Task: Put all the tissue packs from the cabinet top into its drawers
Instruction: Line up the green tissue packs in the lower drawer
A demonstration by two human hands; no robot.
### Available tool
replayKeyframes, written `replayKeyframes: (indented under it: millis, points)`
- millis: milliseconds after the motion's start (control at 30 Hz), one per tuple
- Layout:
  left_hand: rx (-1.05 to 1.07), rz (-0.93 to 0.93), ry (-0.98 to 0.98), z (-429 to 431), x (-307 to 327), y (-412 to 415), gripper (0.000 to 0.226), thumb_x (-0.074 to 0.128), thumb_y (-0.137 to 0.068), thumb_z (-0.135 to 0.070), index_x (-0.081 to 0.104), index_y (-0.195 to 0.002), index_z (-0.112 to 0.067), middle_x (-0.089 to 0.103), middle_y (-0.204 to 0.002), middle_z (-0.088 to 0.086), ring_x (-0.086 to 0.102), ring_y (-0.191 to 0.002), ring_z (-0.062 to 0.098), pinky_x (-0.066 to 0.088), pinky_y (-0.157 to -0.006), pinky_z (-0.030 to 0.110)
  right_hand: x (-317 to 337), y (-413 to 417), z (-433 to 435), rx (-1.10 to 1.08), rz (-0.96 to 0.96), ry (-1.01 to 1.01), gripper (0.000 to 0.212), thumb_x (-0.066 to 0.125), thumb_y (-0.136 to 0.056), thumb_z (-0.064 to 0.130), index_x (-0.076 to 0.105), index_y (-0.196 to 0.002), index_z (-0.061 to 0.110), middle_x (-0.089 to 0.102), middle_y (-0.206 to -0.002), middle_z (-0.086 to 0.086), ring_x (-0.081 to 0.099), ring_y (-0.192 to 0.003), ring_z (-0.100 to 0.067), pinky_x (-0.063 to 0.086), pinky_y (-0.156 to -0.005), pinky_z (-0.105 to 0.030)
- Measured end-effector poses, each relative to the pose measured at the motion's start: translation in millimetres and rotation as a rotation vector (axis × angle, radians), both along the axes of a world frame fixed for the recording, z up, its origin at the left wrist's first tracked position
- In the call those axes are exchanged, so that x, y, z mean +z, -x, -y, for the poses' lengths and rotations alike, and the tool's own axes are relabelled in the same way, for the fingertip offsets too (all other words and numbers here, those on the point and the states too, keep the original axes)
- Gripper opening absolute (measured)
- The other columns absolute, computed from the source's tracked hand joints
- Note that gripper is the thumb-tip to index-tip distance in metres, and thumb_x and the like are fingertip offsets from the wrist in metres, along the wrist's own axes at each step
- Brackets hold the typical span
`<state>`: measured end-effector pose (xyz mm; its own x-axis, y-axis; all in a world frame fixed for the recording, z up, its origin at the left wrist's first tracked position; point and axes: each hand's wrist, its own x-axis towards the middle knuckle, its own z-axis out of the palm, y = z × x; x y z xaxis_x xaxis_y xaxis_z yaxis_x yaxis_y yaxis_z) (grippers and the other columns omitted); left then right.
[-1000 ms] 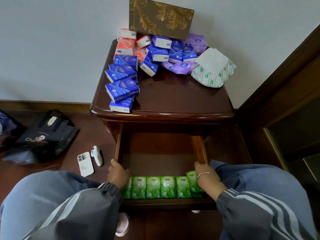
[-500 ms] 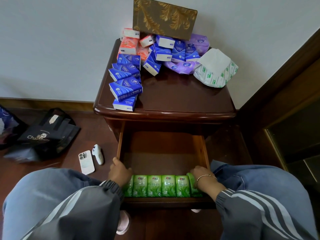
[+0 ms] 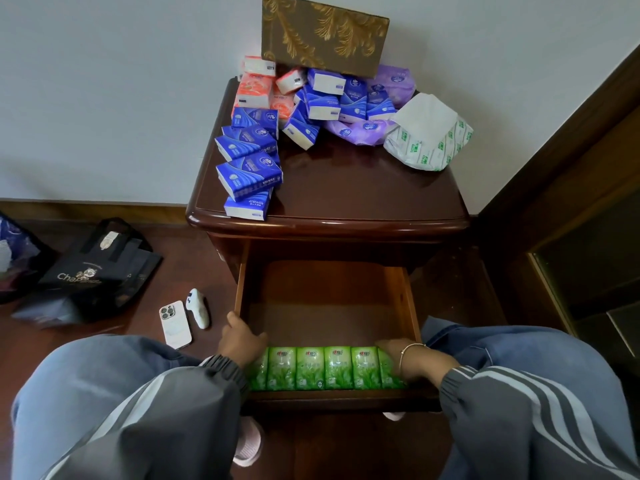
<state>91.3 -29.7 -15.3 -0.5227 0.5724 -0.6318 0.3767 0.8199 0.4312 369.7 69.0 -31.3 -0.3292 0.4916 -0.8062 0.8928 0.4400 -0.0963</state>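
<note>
Several green tissue packs (image 3: 337, 368) stand in a row along the front of the open drawer (image 3: 403, 299). My left hand (image 3: 242, 342) is at the row's left end, with fingers bent over the leftmost pack and the thumb by the drawer's side. At the right end, my right hand (image 3: 410, 356), wearing a bracelet, lies flat on the last pack and covers most of it. On the cabinet top (image 3: 346, 188) lie several blue packs (image 3: 249, 171), orange packs (image 3: 254, 88), purple packs (image 3: 360, 131) and a white-and-green pack (image 3: 427, 135).
A gold-patterned box (image 3: 323, 32) leans on the wall behind the packs. On the floor to the left lie a phone (image 3: 175, 323), a small white device (image 3: 198, 308) and a black bag (image 3: 93, 271). My knees flank the drawer. Dark wooden furniture (image 3: 571, 202) stands at the right.
My right hand has pushed the tilted rightmost green pack down into line with the row and slid inward. The left hand has stayed at the left end.
</note>
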Motion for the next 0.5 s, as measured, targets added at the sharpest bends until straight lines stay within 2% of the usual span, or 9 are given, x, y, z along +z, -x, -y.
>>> replayKeyframes:
  millis: [133,200,267,333,400,433,500]
  points:
    - [0.009,0.007,0.007,0,-1,1,0.068,0.064,-0.086,-0.026,0.024,-0.136,-0.001,0.047,-0.132,0.023,0.053,-0.115,0.039,0.045,-0.096,0.045,2,1,3,-0.108,-0.054,-0.016,0.061,0.048,-0.086,0.0,0.034,-0.142,0.018,0.044,-0.142,-0.014,0.047,-0.127,-0.031,0.043,-0.103,-0.036]
    - [0.028,0.002,0.009,-2,1,0,0.069,0.062,-0.087,-0.028,0.024,-0.139,-0.003,0.047,-0.134,0.022,0.053,-0.117,0.038,0.045,-0.098,0.046,4,6,4,-0.159,-0.131,-0.084,0.062,0.049,-0.085,-0.001,0.035,-0.142,0.021,0.044,-0.143,-0.011,0.046,-0.128,-0.028,0.041,-0.104,-0.033]
    - [0.043,-0.081,-0.026,-5,6,-1,0.074,0.062,-0.086,-0.03,0.022,-0.144,-0.007,0.042,-0.139,0.02,0.048,-0.123,0.038,0.04,-0.102,0.048,12,12,4,-0.172,-0.245,-0.229,0.054,0.049,-0.088,0.004,0.041,-0.137,0.025,0.046,-0.142,-0.004,0.046,-0.128,-0.024,0.04,-0.103,-0.031]
    - [0.085,-0.209,-0.133,-7,16,-1,0.076,0.061,-0.086,-0.03,0.022,-0.147,-0.01,0.038,-0.143,0.017,0.042,-0.128,0.037,0.036,-0.104,0.049,26,21,6,-0.194,-0.508,-0.401,0.038,0.049,-0.09,0.009,0.057,-0.123,0.026,0.059,-0.129,0.002,0.055,-0.118,-0.017,0.044,-0.098,-0.027]
    - [0.161,-0.289,-0.295,-7,28,2,0.069,0.06,-0.087,-0.025,0.028,-0.145,-0.008,0.04,-0.142,0.017,0.041,-0.129,0.037,0.035,-0.104,0.05,48,30,12,-0.227,-0.883,-0.536,0.031,0.049,-0.088,0.003,0.067,-0.104,0.022,0.068,-0.106,0.004,0.062,-0.102,-0.011,0.05,-0.09,-0.026]
    - [0.208,-0.306,-0.387,-7,34,5,0.063,0.059,-0.087,-0.022,0.032,-0.143,-0.007,0.042,-0.14,0.018,0.043,-0.128,0.037,0.036,-0.104,0.049,60,34,15,-0.219,-1.044,-0.631,0.029,0.049,-0.086,0.001,0.069,-0.098,0.019,0.069,-0.098,0.004,0.063,-0.095,-0.01,0.051,-0.086,-0.025]
    - [0.292,-0.335,-0.587,-5,49,10,0.052,0.058,-0.087,-0.015,0.042,-0.136,-0.005,0.047,-0.135,0.019,0.048,-0.123,0.037,0.038,-0.103,0.048,82,38,13,-0.183,-1.265,-0.859,0.026,0.047,-0.086,0.005,0.07,-0.094,0.014,0.069,-0.093,0.001,0.061,-0.093,-0.009,0.049,-0.085,-0.02]
